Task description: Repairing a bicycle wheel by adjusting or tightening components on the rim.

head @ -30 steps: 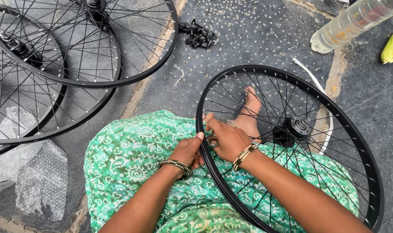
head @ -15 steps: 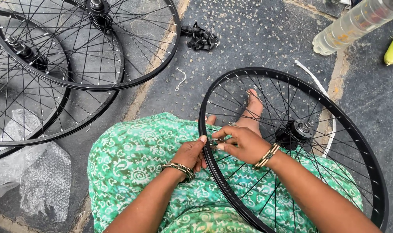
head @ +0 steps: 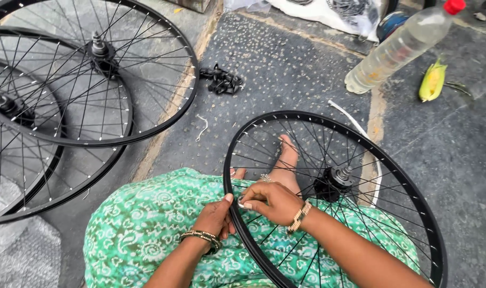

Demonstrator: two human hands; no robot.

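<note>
The black wheel rim (head: 285,133) resting across the person's lap serves as the landmark here. Nearest the camera, both forearms come up from the lower edge and meet at the near-left arc of that rim. The left hand (head: 215,217), with a dark beaded bangle at its wrist, sits on the outer side of the rim, knuckles up, its thumb pressed against the rim's edge. The right hand (head: 269,202), wearing a gold-coloured bangle, reaches from inside the rim, wrist bent, with the fingertips pinched together at the rim's inner face right beside the left thumb. The two hands are close together, nearly touching, both working the same spot on the rim; what small part the right fingertips pinch cannot be made out.

Under the rim lies the green patterned cloth (head: 147,229) covering the person's legs. Through the spokes, a bare foot (head: 287,160) shows on the ground, just left of the wheel's hub (head: 336,178), which sits near the rim's centre.

Beyond the rim's far-left side, a small heap of black parts (head: 221,80) lies on the grey stone floor (head: 285,64). Further left, well apart from the rim, several finished spoked wheels (head: 93,69) lie overlapping one another. Beyond the rim's far-right side, a clear plastic bottle (head: 397,48) with a red cap lies tilted, with a yellow-green husk (head: 432,80) just right of it.
</note>
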